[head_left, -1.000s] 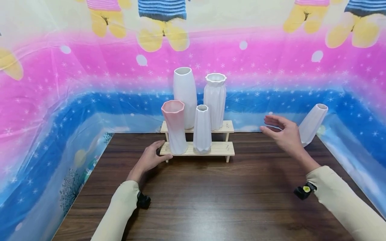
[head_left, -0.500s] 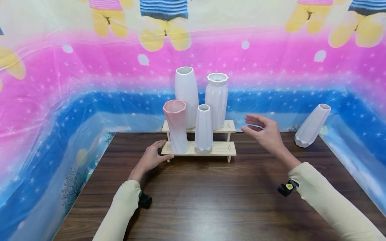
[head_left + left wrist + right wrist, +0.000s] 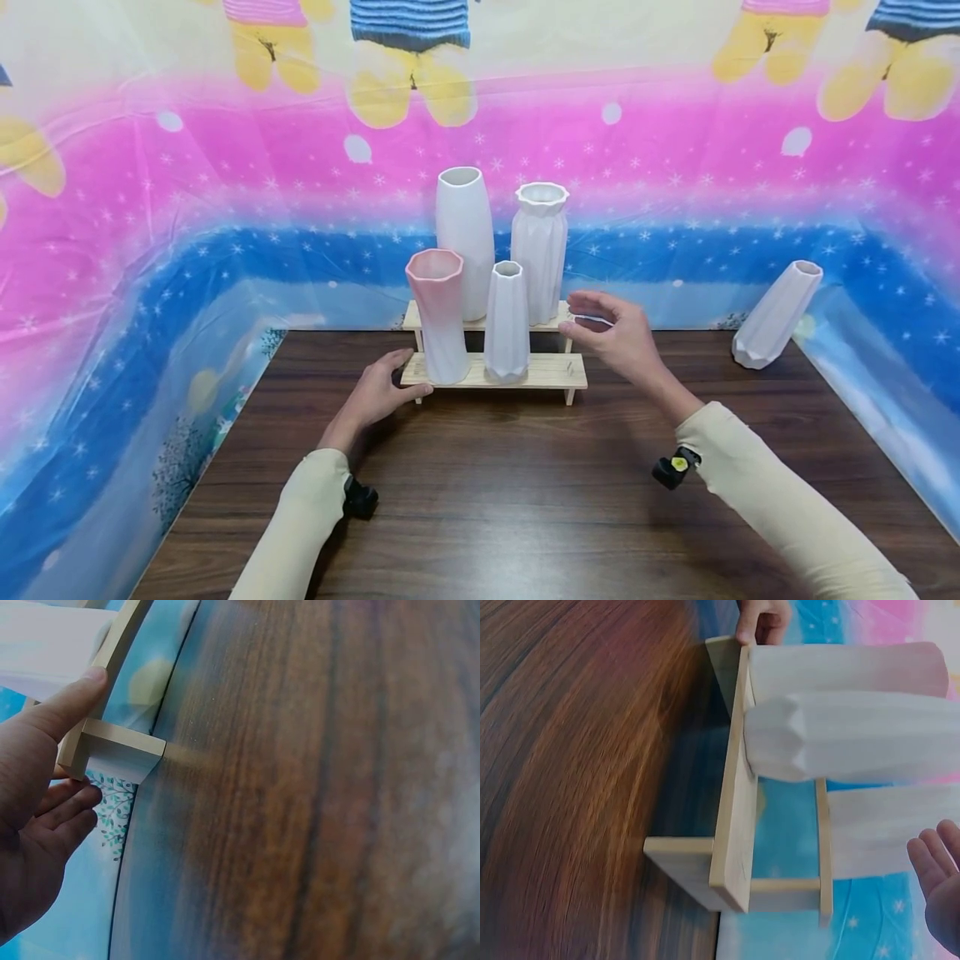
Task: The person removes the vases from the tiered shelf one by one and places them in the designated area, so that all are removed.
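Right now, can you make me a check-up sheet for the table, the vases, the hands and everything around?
Surface: dark brown wood-grain table.
Job's things: two-step wooden stand; pink-topped vase and narrow white vase on the lower step, tall white vase and ruffle-rimmed vase on the upper step; another white vase on the table, toward the right.
Clutter: nothing seen.
Hands: left hand grips the lower step's left end; right hand is open near the upper step's right end, holding nothing.
Cables: nothing seen.
Surroundings: patterned cloth in pink, blue and cream behind and beside the table.
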The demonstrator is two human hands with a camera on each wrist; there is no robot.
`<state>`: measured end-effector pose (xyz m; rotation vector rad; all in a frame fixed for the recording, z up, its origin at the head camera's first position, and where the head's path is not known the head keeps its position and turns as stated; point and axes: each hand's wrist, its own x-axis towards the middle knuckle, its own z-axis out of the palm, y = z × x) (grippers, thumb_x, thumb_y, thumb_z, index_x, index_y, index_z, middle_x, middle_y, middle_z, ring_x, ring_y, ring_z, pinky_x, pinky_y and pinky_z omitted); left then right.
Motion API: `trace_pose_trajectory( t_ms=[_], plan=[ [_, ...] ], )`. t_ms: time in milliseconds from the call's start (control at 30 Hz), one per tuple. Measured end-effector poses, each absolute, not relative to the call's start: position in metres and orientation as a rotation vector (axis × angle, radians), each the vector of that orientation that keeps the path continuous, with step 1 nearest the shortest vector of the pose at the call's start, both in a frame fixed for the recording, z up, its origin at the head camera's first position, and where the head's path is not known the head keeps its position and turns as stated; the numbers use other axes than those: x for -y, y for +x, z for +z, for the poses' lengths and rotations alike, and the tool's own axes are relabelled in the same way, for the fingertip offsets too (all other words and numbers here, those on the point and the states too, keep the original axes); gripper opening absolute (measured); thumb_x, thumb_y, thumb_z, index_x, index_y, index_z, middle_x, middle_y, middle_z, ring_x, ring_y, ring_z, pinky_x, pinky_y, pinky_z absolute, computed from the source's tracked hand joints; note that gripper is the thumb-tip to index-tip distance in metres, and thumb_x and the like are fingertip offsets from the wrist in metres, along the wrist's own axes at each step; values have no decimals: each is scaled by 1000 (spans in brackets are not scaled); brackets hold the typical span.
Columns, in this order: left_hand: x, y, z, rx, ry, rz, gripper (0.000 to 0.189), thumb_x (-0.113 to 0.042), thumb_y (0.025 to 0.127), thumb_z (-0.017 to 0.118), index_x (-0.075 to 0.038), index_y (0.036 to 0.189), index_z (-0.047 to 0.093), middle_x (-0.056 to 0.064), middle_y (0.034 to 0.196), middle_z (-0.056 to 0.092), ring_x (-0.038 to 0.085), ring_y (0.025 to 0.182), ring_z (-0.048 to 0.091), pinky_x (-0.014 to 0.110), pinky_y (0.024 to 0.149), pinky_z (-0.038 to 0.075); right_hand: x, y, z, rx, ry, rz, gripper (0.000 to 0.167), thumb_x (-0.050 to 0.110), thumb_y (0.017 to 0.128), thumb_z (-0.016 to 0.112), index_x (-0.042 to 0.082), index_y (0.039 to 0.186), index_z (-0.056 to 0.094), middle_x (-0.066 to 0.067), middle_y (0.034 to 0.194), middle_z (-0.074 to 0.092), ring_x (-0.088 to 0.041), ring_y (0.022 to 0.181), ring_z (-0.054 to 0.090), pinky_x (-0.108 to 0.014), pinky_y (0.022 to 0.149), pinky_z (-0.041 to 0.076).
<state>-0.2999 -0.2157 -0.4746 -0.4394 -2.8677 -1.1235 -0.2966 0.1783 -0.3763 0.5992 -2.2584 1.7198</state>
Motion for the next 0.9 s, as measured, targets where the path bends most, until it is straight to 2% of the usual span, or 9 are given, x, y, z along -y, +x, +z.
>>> trace_pose_trajectory(
  t_ms=[167, 667, 900],
  plan=[
    [216, -301, -475, 2867, -441, -1119, 91, -49, 90, 77, 0, 157, 38, 26, 161, 34, 46, 148, 33, 64, 113, 36, -165, -299, -378, 2271, 633, 1739, 59, 21, 86, 85, 0, 137, 63, -23, 133, 66, -34, 124, 64, -47, 102, 53],
    [217, -301, -475, 2867, -448, -1112, 91, -49, 91, 76, 1, 157, 38, 26, 161, 34, 46, 148, 33, 64, 113, 36, -141, -308, -386, 2334, 608, 1727, 60, 34, 85, 86, 11, 136, 66, -12, 133, 67, -29, 121, 66, -40, 99, 56],
    [215, -301, -475, 2865, -447, -1116, 92, -48, 91, 77, 2, 156, 37, 26, 161, 34, 46, 148, 32, 64, 113, 36, -132, -312, -391, 2344, 584, 1749, 62, 39, 82, 88, 13, 135, 67, -10, 131, 68, -31, 116, 68, -40, 95, 58]
  ],
)
